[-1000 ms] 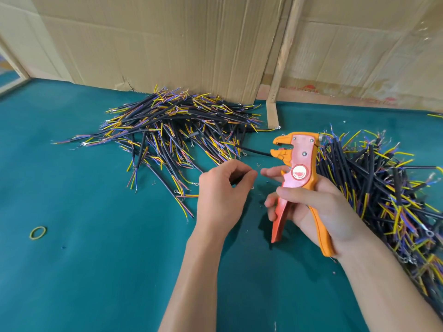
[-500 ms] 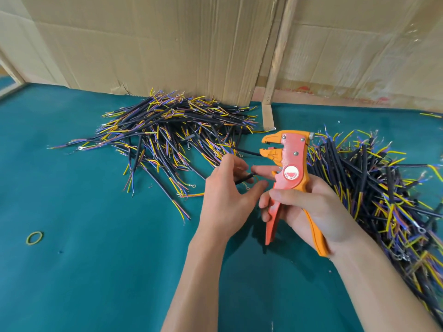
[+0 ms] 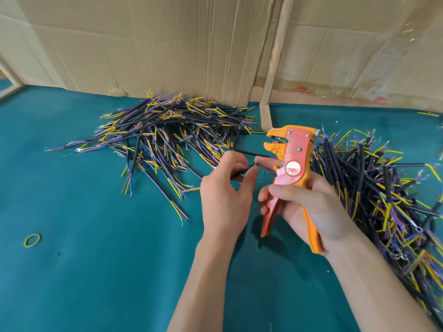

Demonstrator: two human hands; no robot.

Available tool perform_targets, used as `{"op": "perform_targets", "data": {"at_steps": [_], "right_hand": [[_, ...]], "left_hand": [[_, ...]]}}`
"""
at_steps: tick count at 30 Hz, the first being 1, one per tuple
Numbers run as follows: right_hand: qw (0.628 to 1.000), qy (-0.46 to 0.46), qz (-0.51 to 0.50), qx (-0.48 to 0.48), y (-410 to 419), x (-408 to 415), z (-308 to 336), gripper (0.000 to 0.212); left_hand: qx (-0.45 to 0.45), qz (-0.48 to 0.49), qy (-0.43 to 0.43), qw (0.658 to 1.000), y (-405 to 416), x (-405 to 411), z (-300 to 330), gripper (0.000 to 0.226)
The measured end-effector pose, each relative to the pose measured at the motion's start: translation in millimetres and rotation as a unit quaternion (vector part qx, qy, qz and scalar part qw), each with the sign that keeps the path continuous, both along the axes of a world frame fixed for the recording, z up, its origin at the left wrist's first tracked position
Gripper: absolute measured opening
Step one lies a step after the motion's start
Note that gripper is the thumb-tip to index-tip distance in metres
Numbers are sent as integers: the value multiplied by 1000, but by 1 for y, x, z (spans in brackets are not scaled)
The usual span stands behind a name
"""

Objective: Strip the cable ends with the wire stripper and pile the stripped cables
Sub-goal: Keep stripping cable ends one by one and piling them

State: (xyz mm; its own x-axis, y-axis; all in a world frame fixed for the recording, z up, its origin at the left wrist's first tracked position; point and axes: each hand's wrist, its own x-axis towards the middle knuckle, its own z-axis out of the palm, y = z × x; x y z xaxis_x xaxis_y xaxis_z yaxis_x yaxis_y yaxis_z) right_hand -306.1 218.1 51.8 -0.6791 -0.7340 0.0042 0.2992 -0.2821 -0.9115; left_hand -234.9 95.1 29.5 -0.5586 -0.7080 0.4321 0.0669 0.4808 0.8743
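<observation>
My right hand [image 3: 309, 207] grips the orange and red wire stripper [image 3: 291, 168] by its handles, jaws pointing left and slightly parted. My left hand [image 3: 225, 195] pinches a thin black cable [image 3: 242, 172] between thumb and fingers, its coloured end pointing toward my right fingertips, just below the jaws. A second black cable [image 3: 251, 153] runs from the left pile to the stripper's jaws. One heap of black cables with yellow and purple wire ends [image 3: 167, 135] lies at the back left. Another heap [image 3: 383, 188] lies to the right, behind my right hand.
The green table cover [image 3: 96, 259] stretches to the front and left. A yellow rubber band [image 3: 32, 240] lies at the left. Cardboard sheets [image 3: 167, 44] and a wooden slat [image 3: 273, 68] stand along the back edge.
My left hand has lifted a cable out of the left pile and turned its end toward the stripper. The right hand with the stripper has stayed in place.
</observation>
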Motion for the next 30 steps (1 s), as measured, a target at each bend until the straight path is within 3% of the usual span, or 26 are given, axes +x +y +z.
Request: {"op": "perform_targets", "data": {"at_steps": [8,14,18,25,30], "right_hand": [[1000,-20,3,-6,2,-1,2,43],[994,-105,-10,31,9,-8,6,57],[990,-124,20,63,9,-7,5,66],[976,-132,139,101,13,-6,2,41],[972,-140,139,130,8,-5,2,54]], "left_hand": [[7,-11,-7,1000,-4,-4,-4,14],[2,11,-11,1000,-8,-3,-5,13],[-6,22,-5,1000,-10,-3,-5,11],[-63,54,21,996,-13,-1,-3,11],[-77,60,36,995,-14,0,-5,11]]}}
